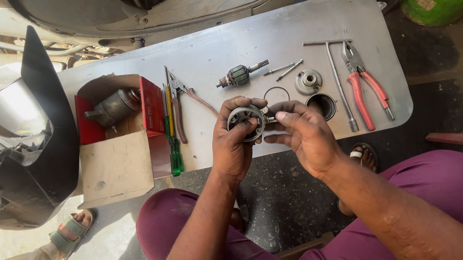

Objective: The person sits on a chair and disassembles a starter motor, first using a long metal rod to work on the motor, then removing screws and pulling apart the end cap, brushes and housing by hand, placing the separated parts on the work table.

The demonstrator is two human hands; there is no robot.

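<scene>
My left hand [232, 144] grips a round grey metal motor end plate [247, 121] just above the near edge of the metal table [222, 49]. The fingers of my right hand [300, 131] pinch a small part at the plate's right side. Beyond the hands lie a motor armature [237, 76] with copper windings, two long bolts [285, 69], a thin ring [277, 93], a round metal cap [308, 81] and a dark cylindrical housing [321, 105].
A red cardboard box [120, 125] with a grey motor body [114, 106] sits at the left, with screwdrivers [172, 137] and brown-handled pliers [182, 103] beside it. A T-handle wrench [337, 80] and red pliers [364, 83] lie at the right. Another person's sandalled foot [71, 229] is lower left.
</scene>
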